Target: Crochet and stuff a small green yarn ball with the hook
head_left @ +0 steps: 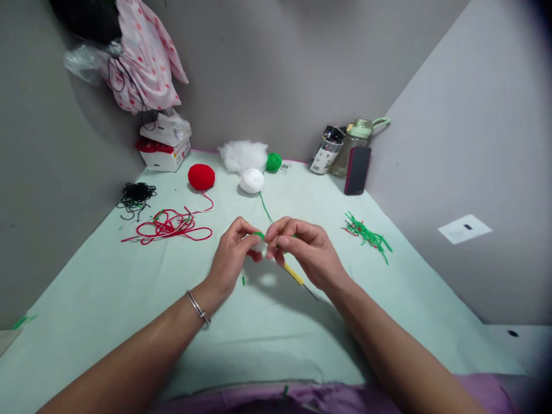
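Over the middle of the table, a small white and green piece of yarn work [259, 245] is pinched in my left hand [230, 253]. My right hand [308, 247] meets it from the other side, thumb and fingers closed on green yarn at its edge; the fingers hide most of the grip. A green strand [265, 208] runs back from my hands toward the green yarn ball [273, 162]. Below my right fingers shows a crochet hook with a yellow handle [294, 273], its metal shaft pointing toward me. Whether it touches my right hand, I cannot tell.
Behind my hands sit a white yarn ball [252, 180], fluffy stuffing [244, 155] and a red ball [201, 177]. Loose red yarn [172, 227] and black yarn [137, 195] lie left. Green scraps [368, 234], a phone [357, 171] and a bottle [345, 150] are right.
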The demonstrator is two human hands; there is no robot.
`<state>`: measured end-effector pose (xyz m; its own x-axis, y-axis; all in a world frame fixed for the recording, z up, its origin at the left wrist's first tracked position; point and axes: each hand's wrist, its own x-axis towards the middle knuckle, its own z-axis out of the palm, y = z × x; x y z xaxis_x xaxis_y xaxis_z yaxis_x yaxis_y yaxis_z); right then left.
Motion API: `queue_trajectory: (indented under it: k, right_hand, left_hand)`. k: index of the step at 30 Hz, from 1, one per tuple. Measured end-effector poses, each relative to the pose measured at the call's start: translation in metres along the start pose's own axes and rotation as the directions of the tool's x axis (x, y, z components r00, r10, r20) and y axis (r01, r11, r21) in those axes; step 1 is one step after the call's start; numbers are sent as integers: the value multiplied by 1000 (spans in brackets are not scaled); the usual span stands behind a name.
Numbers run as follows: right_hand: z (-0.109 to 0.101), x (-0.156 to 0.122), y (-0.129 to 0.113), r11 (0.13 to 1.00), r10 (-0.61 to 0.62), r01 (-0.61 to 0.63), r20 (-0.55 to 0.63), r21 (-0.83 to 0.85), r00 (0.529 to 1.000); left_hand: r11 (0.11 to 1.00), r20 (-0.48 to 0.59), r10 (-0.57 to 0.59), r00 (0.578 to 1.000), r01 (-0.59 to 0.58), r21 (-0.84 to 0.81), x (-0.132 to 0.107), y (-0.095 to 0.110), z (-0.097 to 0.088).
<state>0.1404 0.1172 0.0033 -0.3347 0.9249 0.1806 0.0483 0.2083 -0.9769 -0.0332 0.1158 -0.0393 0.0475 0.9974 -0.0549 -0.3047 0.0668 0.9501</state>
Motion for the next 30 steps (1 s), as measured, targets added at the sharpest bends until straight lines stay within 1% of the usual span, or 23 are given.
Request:
queue_trajectory:
  k: [1, 2, 3, 5, 7, 8, 10, 11, 16, 18, 21, 23, 26, 28, 30]
  right_hand:
    - [0, 0, 0, 997, 43, -43, 8, 57, 999]
    - [-1, 1, 0, 996, 72, -72, -11, 47, 997]
    - [-1, 1, 1, 996, 84, -85, -48, -23, 995]
    - [-2, 3, 5, 967, 61, -80, -82, -244, 995]
    - [-1, 4, 10, 905, 50, -56, -25, -422, 998]
    - [0, 5, 12, 883, 62, -45, 21, -467, 998]
    - [3, 5, 16, 877, 95, -45, 79, -478, 992]
    - [5, 5, 17, 885, 104, -59, 73, -462, 992]
    - [10, 5, 19, 918, 141, -157, -70, -363, 988]
    - [10, 6, 18, 924, 156, -182, -103, -337, 982]
    - [6, 8, 15, 928, 160, -191, -120, -320, 980]
    - [4, 8, 13, 933, 160, -184, -100, -310, 982]
    - [3, 6, 8, 931, 156, -155, -21, -329, 987]
    - [6, 2, 5, 910, 168, -142, 33, -389, 985]
    - [13, -2, 5, 878, 176, -131, 56, -461, 983]
  left_hand:
    - [1000, -6, 0, 1000, 0, -2, 0, 0, 0]
    - [1000, -11, 1, 1000, -1, -5, 0, 0, 0]
    - [1000, -15, 2, 1000, -2, -12, 0, 0, 0]
    - [1000, -19, 4, 1000, -5, -27, -1, 0, 1]
    - [999, -22, 10, 1000, -11, -42, -1, 0, 2]
    - [999, -24, 13, 1000, -14, -49, -1, 0, 2]
    - [998, -25, 16, 1000, -17, -60, -1, 0, 4]
    - [998, -21, 15, 1000, -17, -66, -1, -1, 4]
    - [996, 47, -2, 999, 6, -93, -3, -1, 5]
    - [995, 84, -7, 996, 15, -101, -4, 0, 5]
    - [995, 123, -17, 992, 29, -96, -5, 2, 5]
    - [996, 132, -21, 991, 33, -88, -4, 2, 4]
    - [997, 122, -17, 992, 26, -68, -1, 1, 3]
    - [999, 104, -10, 995, 15, -47, 3, -1, 2]
    - [1000, 82, 3, 997, -1, -25, 7, -3, 1]
